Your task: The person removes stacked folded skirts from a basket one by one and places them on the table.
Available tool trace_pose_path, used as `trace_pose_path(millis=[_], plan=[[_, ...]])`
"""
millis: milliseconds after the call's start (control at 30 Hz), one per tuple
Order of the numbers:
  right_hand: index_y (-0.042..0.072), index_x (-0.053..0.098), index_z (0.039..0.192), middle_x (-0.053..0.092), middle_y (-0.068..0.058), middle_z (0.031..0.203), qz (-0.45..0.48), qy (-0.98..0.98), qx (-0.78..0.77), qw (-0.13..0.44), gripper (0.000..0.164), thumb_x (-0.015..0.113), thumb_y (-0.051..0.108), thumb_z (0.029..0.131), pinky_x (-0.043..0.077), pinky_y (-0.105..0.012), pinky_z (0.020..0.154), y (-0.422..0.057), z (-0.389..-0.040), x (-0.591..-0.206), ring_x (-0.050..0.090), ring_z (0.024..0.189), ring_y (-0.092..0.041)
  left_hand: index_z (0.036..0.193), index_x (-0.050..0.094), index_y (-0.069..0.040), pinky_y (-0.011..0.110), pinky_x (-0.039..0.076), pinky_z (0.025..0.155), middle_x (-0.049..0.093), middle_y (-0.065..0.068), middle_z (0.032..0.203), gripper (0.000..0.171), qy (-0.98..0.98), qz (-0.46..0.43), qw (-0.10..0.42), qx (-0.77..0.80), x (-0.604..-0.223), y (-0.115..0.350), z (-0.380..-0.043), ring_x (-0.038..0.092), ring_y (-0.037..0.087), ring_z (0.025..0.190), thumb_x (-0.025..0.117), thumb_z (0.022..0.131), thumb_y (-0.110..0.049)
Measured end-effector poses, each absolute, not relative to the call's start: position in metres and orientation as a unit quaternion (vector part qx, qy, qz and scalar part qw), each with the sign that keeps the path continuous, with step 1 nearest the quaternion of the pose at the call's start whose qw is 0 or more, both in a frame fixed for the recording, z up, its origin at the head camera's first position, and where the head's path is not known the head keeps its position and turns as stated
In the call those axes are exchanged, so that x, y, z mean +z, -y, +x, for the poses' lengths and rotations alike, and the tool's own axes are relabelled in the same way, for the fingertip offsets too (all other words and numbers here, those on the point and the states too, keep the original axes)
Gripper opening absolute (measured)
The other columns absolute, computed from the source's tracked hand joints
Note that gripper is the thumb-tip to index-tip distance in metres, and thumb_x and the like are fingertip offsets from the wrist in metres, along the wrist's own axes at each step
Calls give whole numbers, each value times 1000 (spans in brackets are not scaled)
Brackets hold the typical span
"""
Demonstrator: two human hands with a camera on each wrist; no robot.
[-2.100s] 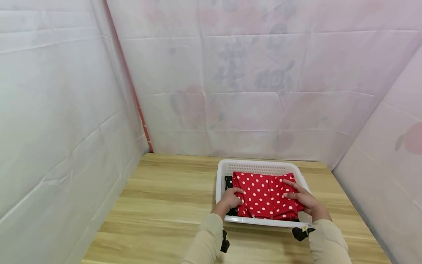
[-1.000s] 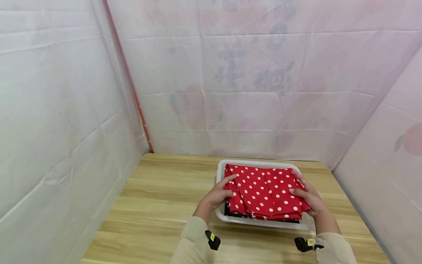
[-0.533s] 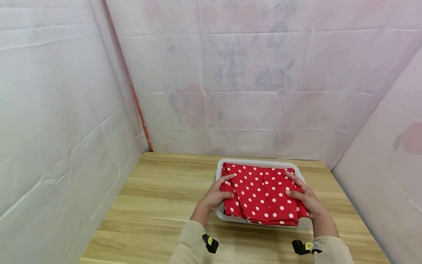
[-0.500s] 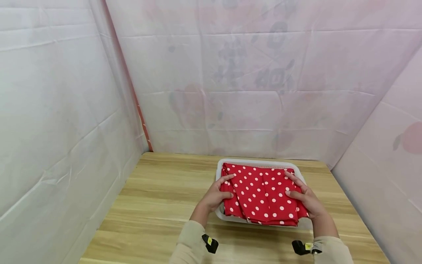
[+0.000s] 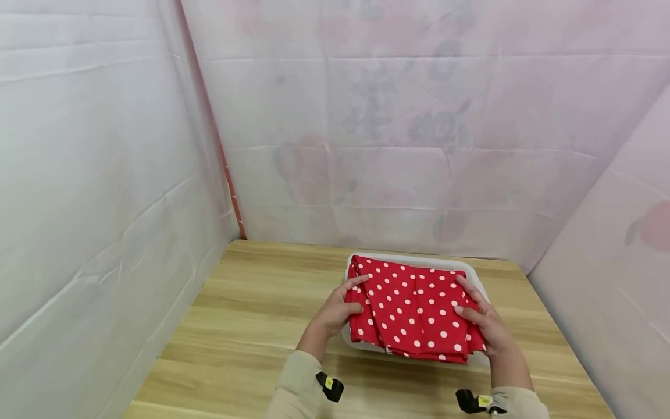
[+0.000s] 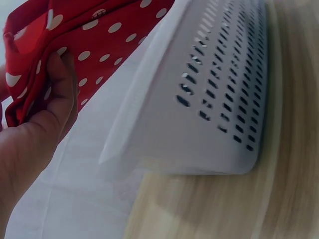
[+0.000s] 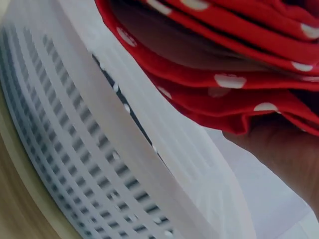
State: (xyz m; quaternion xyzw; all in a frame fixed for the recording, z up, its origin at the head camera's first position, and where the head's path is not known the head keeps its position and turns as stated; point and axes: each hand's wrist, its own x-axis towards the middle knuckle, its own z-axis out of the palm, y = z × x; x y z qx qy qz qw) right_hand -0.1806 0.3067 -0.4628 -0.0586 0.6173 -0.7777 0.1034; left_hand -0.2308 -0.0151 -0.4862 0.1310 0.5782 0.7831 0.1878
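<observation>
Clamped on folded red cloth (image 5: 413, 308) with white dots, at both ends: left end gripped in left hand (image 5: 335, 311), right end in right hand (image 5: 487, 323). Showing thumb and forefinger of each on the upper face in the head view; other fingers mostly hidden there. Curled round the edge on the left, per left wrist view. Held in several layers, sagging along the underside in the right wrist view.

Held over white basket (image 5: 389, 256), covering most of its opening from above. Clear of the wall nearest the right wrist camera; can't tell about contact elsewhere. Seen past that rim, inside the basket: narrow strip of dark dotted fabric (image 7: 124, 107).

Farther out: beige sleeves (image 5: 295, 384), black devices (image 5: 330, 387) with yellow labels at both wrists. Under the basket, wood-grain table (image 5: 251, 326). Around it on three sides, pale creased sheeting (image 5: 392, 116), with red strip (image 5: 222, 163) down the left corner.
</observation>
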Motion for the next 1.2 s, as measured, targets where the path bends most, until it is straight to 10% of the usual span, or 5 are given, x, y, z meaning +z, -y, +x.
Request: trace_pose_path(millis=[467,833,1200], plan=[[34,6,149,15,-19,141,-103,-609,-776,125,83,51,-3,90,47,-54,72,-254,-195,-461,60,99,-28,136,48,-14,38,50,81,33,14,138,62,-590,85,114,795,-481,63,-232,43,30,114,47,79,11],[-1,43,135,38,-27,127,-79,-694,-707,110,46,56,6,92,52,-46,69,-202,-220,-462,63,87,-28,135,48,-11,34,48,79,34,13,139,64,-626,56,63,775,-481,111,-231,40,31,114,43,77,15],[16,23,148,27,-27,135,-122,-688,-699,153,76,55,-7,83,53,-45,69,-156,-245,-465,59,92,-30,134,50,-11,36,49,82,32,10,141,53,-640,-10,27,768,-482,150,-243,38,30,119,47,85,9]])
